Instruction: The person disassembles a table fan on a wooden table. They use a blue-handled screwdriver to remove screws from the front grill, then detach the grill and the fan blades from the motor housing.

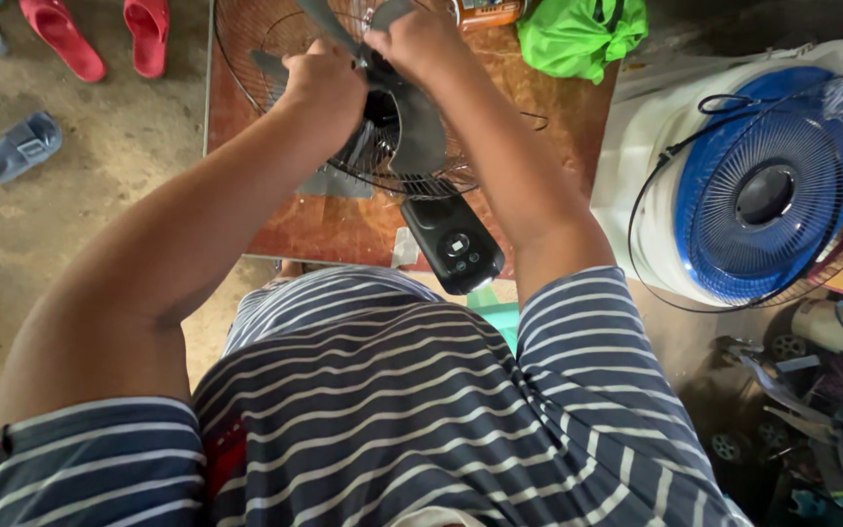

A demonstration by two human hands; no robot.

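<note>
the grey fan blade [412,132] sits in the upper middle of the frame, inside the open wire rear guard [246,44] of a dark fan that lies on its back on a reddish-brown wooden table [343,229]. lying flat this way the hub faces up, so the person can reach it from above with both arms stretched forward. the left hand [324,83] is closed over one vane of the blade at the left of the hub, apparently to keep it from turning. the right hand [420,41] is bunched just above and to the right of it, over the centre of the blade; its fingertips are hidden, so i cannot tell whether it pinches a small part there or only presses down. the two hands are close together, almost touching. the fan's black control base [453,244] points toward the person at the near table edge, just above the striped shirt [373,410]. a green cloth [578,34] lies at the table's upper right corner. to the right stands a white cylinder topped by a blue fan grille [768,190] with a loose wire ring about it. red sandals [100,34] and a grey slipper [17,146] rest on the dirt floor at upper left.
</note>
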